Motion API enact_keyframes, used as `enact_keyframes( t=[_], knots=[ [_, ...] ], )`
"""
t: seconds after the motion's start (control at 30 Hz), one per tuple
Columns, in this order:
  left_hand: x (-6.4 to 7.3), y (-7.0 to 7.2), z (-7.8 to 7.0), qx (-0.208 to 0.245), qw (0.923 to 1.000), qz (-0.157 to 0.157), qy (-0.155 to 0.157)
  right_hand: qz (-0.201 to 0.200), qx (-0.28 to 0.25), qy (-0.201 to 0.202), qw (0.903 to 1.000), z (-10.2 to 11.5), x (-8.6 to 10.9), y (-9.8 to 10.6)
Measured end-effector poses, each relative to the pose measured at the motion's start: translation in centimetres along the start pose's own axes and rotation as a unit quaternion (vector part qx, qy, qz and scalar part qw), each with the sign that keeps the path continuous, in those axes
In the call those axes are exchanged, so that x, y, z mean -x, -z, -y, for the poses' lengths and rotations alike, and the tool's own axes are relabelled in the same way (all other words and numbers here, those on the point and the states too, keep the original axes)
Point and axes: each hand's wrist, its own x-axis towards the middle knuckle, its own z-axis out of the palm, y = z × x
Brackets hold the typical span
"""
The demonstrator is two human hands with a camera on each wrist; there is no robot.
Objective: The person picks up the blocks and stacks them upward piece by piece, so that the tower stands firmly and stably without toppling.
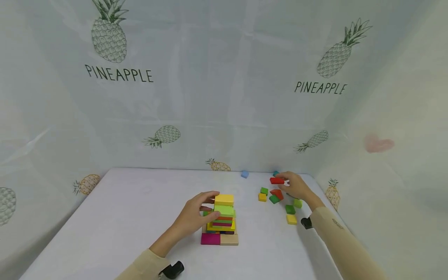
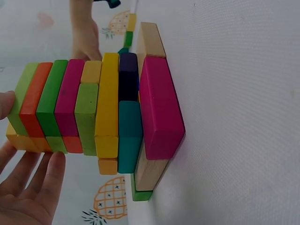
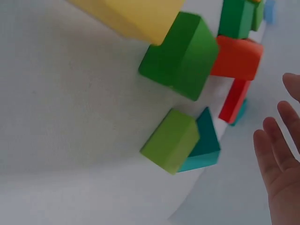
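Observation:
A tower of stacked coloured wooden blocks (image 1: 224, 211) rises from a base of a magenta block (image 1: 210, 239) and a pale wooden block (image 1: 229, 240). My left hand (image 1: 196, 212) spans the upper tower, thumb at the near side by the light green block (image 2: 24, 98), fingers extended along its side. Over the loose blocks at right, my right hand (image 1: 296, 186) is at the red block (image 1: 277, 181). The right wrist view shows that hand (image 3: 283, 159) with spread fingers, apart from the red block (image 3: 234, 101).
Loose blocks lie on the white table (image 1: 140, 202) at right: an orange-red one (image 1: 278, 194), several green ones (image 1: 290, 209), yellow ones (image 1: 291, 219) and a teal triangular one (image 3: 205, 147). Farther back sits a light blue block (image 1: 245, 174). A pineapple-print curtain (image 1: 224, 97) hangs behind.

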Motion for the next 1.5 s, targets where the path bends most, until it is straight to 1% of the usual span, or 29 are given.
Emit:
enact_keyframes(
  t=[0.1,0.2,0.33,0.47,0.57,0.7,0.8,1.03,1.33,1.5],
  knots=[
    [0.0,0.0,-0.1,0.006,1.0000,0.004,-0.002,0.006,0.004,-0.019,0.9998,-0.8,-0.4,-0.3],
    [0.0,0.0,-0.1,0.011,0.9999,0.008,-0.002,0.010,-0.003,-0.035,0.9993,-1.5,-0.6,-0.6],
    [0.0,0.0,-0.2,0.011,0.9999,0.011,0.002,0.016,-0.003,-0.044,0.9989,-2.2,-1.0,-1.3],
    [0.1,0.1,-0.1,0.007,0.9999,0.008,0.007,0.030,0.011,-0.051,0.9982,-2.3,-1.5,-1.9],
    [0.1,0.1,0.1,0.004,0.9999,0.008,0.010,0.041,0.025,-0.049,0.9976,-2.2,-1.8,-2.1],
    [0.1,0.1,0.1,0.005,0.9999,0.010,0.011,0.050,0.041,-0.030,0.9974,-2.0,-1.9,-2.0],
    [0.0,0.1,0.1,0.006,0.9999,0.010,0.007,0.056,0.047,-0.023,0.9971,-1.8,-2.1,-1.8],
    [0.1,0.1,0.1,0.003,0.9998,0.012,0.017,0.068,0.067,-0.032,0.9949,-1.8,-2.4,-1.9],
    [0.1,0.1,0.1,0.001,0.9999,0.008,0.012,0.073,0.045,-0.041,0.9954,-1.9,-2.6,-2.0],
    [0.2,0.1,0.0,0.002,0.9998,0.009,0.016,0.078,0.063,-0.036,0.9944,-1.8,-2.4,-1.7]
  ],
)
